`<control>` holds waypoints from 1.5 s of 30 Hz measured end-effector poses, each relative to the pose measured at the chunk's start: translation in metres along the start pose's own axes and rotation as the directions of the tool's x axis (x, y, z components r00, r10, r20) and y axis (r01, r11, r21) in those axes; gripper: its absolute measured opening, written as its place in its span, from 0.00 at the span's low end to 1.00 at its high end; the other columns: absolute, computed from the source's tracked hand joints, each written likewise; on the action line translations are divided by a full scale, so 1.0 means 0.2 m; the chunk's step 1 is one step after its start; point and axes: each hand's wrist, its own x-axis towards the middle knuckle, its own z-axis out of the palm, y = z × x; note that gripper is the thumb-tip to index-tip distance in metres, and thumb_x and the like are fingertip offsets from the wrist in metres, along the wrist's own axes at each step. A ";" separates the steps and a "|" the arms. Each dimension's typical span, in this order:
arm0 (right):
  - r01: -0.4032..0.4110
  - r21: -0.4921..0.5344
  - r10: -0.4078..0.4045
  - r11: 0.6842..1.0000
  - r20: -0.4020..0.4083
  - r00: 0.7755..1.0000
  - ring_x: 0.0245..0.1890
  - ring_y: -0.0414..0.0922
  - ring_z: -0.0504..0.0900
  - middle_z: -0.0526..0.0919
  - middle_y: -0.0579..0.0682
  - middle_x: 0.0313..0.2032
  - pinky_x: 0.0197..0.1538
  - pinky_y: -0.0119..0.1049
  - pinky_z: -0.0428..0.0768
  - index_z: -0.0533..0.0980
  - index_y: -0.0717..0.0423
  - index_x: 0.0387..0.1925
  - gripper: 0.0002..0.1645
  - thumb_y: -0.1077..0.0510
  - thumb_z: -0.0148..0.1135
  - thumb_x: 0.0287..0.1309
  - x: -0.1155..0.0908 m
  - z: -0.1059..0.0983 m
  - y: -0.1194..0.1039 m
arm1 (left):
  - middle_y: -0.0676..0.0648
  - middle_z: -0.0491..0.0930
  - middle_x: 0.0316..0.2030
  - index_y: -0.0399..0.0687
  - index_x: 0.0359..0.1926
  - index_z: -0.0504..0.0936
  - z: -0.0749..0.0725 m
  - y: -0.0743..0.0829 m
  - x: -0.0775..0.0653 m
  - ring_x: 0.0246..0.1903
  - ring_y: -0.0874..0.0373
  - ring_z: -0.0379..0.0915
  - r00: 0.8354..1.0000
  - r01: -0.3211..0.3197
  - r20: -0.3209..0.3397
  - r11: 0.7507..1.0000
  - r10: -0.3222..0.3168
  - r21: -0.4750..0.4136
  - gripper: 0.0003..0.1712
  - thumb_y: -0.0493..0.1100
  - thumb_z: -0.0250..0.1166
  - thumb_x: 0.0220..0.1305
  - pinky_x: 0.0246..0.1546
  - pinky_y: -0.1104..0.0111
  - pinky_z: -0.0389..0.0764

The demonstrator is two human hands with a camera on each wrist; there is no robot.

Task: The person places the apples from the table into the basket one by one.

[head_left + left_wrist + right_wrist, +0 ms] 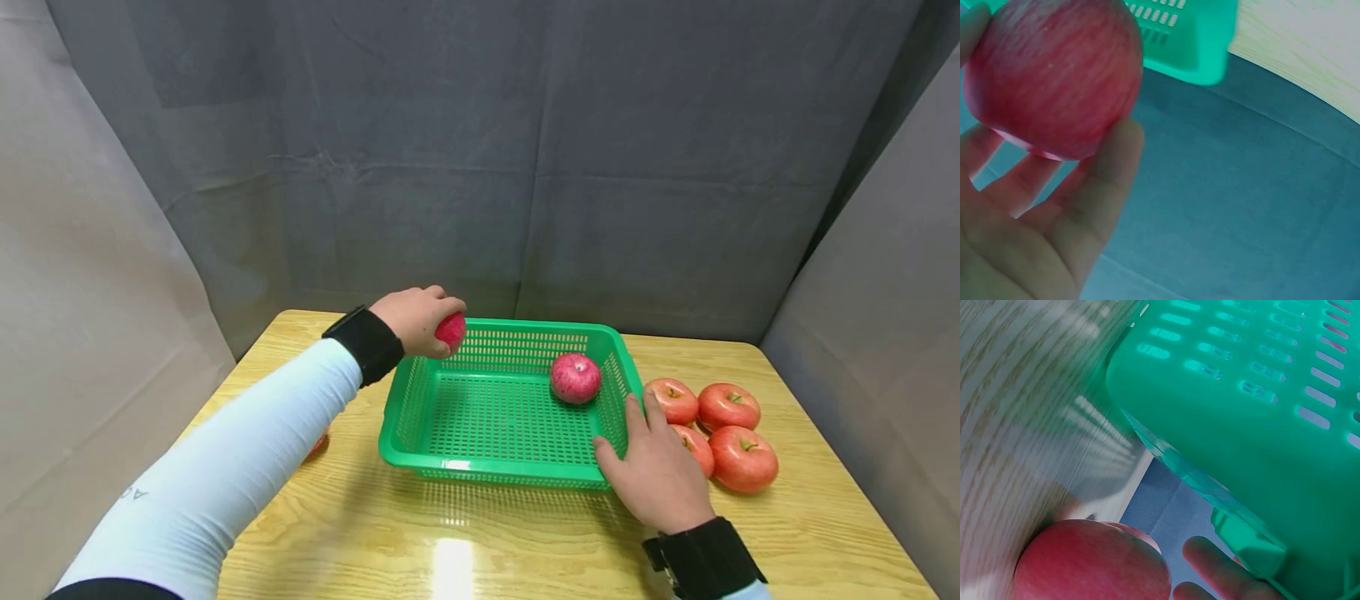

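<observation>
Above the back left corner of a green plastic basket (510, 475), my left hand (415, 321) holds a deep red apple (451, 332). The left wrist view shows the fingers and thumb around this apple (1054, 75), with the basket's edge (1191, 69) behind it. Another deep red apple (575, 377) lies inside the basket, toward the right wall. My right hand (660, 475) grips the basket's right rim, thumb on the inner side. In the right wrist view its fingers (1222, 569) lie outside the basket wall (1197, 437), near a lighter red apple (1091, 565).
Several lighter red apples (742, 458) sit close together on the wooden table (360, 533), right of the basket. One more reddish fruit (318, 444) shows partly from behind my left forearm. Grey cloth (450, 167) hangs behind the table and at both sides.
</observation>
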 end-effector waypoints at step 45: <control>-0.004 -0.011 0.004 1.000 -0.011 1.000 0.62 0.72 0.70 0.50 0.72 0.75 0.50 0.67 0.76 0.55 0.70 0.76 0.51 0.36 0.54 0.69 -0.04 0.00 -0.01 | 0.47 0.75 0.57 0.59 0.70 0.73 0.33 0.41 0.33 0.51 0.51 0.75 0.988 -0.130 0.101 0.986 0.119 0.107 0.36 0.55 0.71 0.61 0.43 0.61 0.83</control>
